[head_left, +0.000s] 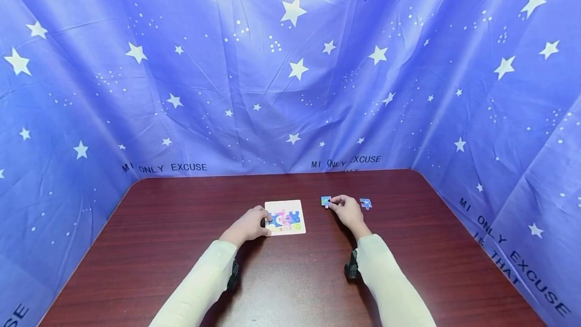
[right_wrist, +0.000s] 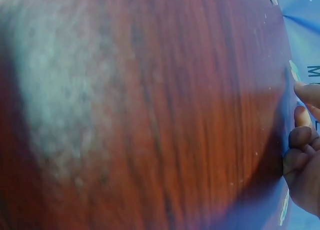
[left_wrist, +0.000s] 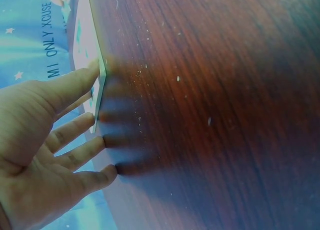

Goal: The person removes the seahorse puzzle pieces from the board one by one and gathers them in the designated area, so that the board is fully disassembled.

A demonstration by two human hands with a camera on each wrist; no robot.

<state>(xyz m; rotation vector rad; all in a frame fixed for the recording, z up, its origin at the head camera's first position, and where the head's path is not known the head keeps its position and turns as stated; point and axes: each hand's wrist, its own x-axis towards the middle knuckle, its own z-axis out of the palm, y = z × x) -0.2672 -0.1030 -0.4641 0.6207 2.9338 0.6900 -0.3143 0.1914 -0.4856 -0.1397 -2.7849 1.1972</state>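
A pale puzzle board lies on the table, partly filled with blue, pink and green pieces. My left hand holds its left side, thumb at the near edge and index finger over the picture. In the left wrist view, the other fingers of the left hand spread down along the board's edge. Right of the board, my right hand pinches a blue and green jigsaw piece between thumb and index finger. The right wrist view catches only part of the right hand, at its right edge.
Another blue jigsaw piece with a white star lies just right of the right hand. The dark red wooden table ends at a blue star-printed curtain behind and on both sides.
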